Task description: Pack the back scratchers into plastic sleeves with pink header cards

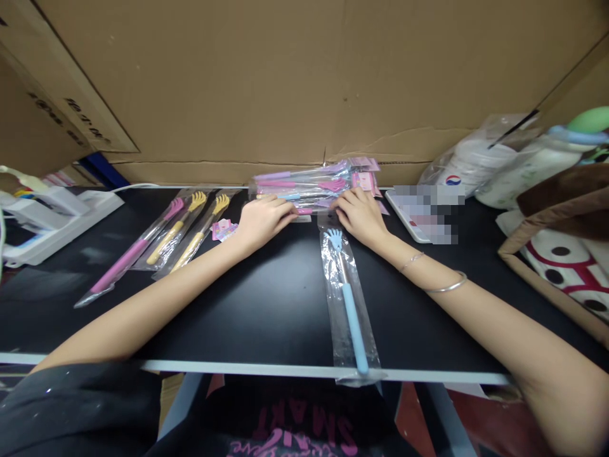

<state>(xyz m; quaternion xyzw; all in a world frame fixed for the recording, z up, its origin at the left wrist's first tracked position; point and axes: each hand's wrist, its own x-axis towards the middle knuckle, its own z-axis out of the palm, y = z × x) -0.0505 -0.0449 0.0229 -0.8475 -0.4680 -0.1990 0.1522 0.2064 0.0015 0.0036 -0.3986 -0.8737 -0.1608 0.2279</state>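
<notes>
Yellow scratchers (177, 230) two, blue scratcher (353, 314) one

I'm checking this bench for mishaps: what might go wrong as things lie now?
The bagged blue scratcher overhangs the front edge of the table; the right forearm beside it could nudge it off. The left hand and right hand rest on a loose pile of glossy bags, which might slide apart.

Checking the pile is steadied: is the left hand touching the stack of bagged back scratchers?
Touching. Head view: the left hand lies with fingers on the stack of bagged back scratchers.
</notes>
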